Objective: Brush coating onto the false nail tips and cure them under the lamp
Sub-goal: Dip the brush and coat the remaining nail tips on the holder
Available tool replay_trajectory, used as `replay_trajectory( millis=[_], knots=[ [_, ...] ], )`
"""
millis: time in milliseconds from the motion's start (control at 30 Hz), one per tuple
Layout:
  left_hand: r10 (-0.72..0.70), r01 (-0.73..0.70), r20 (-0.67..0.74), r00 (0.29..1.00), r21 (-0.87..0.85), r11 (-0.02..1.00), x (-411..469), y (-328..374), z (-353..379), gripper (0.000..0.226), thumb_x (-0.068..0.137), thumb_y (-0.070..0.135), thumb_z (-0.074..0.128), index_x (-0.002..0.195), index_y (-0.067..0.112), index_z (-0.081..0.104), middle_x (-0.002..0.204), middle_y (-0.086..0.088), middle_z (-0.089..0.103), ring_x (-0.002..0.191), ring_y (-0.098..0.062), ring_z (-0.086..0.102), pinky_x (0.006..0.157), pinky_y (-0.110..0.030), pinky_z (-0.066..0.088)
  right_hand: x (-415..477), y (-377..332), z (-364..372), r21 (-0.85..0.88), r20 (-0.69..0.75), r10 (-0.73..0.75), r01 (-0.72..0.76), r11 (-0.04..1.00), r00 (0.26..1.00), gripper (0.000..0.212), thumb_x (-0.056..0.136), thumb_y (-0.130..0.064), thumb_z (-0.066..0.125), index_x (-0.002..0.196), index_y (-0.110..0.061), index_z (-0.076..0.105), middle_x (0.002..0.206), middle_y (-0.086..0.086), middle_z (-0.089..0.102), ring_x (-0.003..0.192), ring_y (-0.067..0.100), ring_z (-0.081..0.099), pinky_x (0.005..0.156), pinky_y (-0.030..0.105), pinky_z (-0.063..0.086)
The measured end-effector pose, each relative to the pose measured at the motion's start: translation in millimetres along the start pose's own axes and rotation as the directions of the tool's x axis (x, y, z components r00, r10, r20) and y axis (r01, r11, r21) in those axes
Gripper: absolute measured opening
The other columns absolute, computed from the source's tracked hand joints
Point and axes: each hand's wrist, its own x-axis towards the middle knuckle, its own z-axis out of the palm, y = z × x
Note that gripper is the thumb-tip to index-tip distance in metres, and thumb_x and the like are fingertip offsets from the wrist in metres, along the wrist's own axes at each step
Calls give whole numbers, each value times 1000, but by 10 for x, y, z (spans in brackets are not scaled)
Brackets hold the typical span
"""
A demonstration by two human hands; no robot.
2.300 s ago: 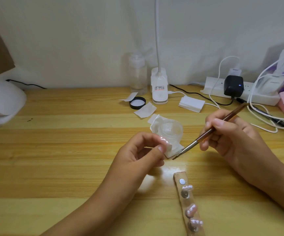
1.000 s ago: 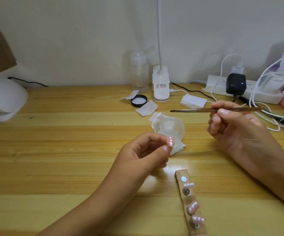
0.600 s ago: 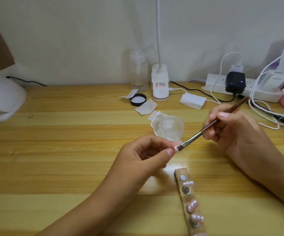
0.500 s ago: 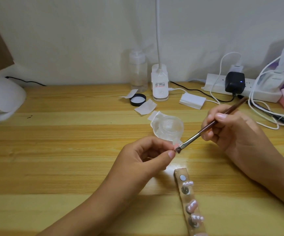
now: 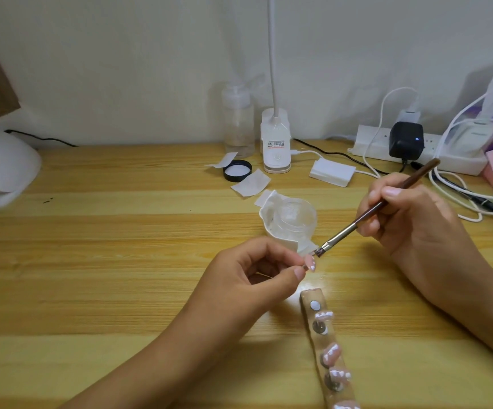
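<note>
My left hand [image 5: 257,273] pinches a small pink false nail tip [image 5: 399,263] between thumb and fingers, held above the wooden table. My right hand [image 5: 410,222] grips a brown-handled brush [image 5: 369,214] like a pen; its bristle end touches the top of that nail tip. A clear open jar of coating [image 5: 295,218] stands on white paper just behind the nail. A wooden holder strip [image 5: 326,346] with several pink nail tips on it lies at the front. The white curing lamp [image 5: 0,166] sits at the far left edge.
A black jar lid [image 5: 237,170], paper scraps, a clear pump bottle [image 5: 238,122] and a white desk-lamp base [image 5: 276,143] stand at the back. A power strip [image 5: 416,149] with chargers and white cables fills the back right.
The brush swung up level over the jar, then came back down to the nail tip. My left hand has turned the nail slightly, so more of it shows.
</note>
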Motion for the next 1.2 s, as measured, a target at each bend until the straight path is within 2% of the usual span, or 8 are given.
replay_trajectory(
  millis=[67,267,400,567,767,900,1067,1200],
  knots=[
    [-7,8,-7,1000,8,1000,3,-1,4,4,75,22,71,77,24,73,77,-4,70,66,-2,56,62,-11,44,-12,3,4,-16,46,12,-11,1000,999,21,85,-15,49,71,-19,64,67,0,57,57,12,55,57,20,49],
    [-14,14,5,1000,24,1000,1,-2,5,8,75,21,70,74,29,73,70,13,67,62,2,54,59,-9,41,-9,54,-7,-97,45,38,-34,995,998,20,85,-20,53,71,-25,68,67,0,61,58,12,58,60,20,51],
    [-13,12,14,1000,14,1000,-3,-8,2,3,76,20,70,78,18,72,87,0,76,66,-1,56,61,-10,44,-6,58,-22,-168,-6,18,-19,986,1000,12,79,-33,61,72,-29,70,67,-3,62,60,9,59,61,20,52],
    [-9,9,6,1000,34,999,1,-11,8,3,75,23,70,76,25,73,87,-11,73,67,-4,55,62,-13,43,0,34,-20,-78,-9,6,-7,997,1000,18,83,-23,57,70,-27,70,67,-4,60,58,10,58,58,20,51],
    [-22,21,3,1000,20,1000,0,-9,7,7,75,20,70,74,27,73,72,11,69,61,1,54,58,-9,42,-21,49,11,-108,38,15,-11,994,999,23,85,-20,53,70,-27,68,66,-3,60,57,10,57,59,19,51],
    [-17,17,-4,1000,18,1000,-3,-11,7,3,76,22,70,76,25,72,89,-9,73,65,-2,55,61,-11,44,-3,56,5,-131,-69,10,-19,991,998,21,84,-23,54,70,-27,70,69,-5,61,60,9,59,60,19,52],
    [-14,14,8,1000,-3,1000,0,-17,1,7,78,23,70,77,30,73,77,9,69,64,-3,55,61,-14,44,10,8,3,30,-15,22,-22,999,1000,22,84,-15,48,70,-19,64,67,0,56,57,12,55,57,21,49],
    [-13,13,1,1000,3,1000,5,-21,1,8,77,22,70,75,30,72,68,12,64,61,-4,56,60,-14,45,-4,13,17,-9,64,43,-42,999,997,22,83,-14,48,70,-19,65,66,2,58,57,12,56,57,20,50]
  ],
)
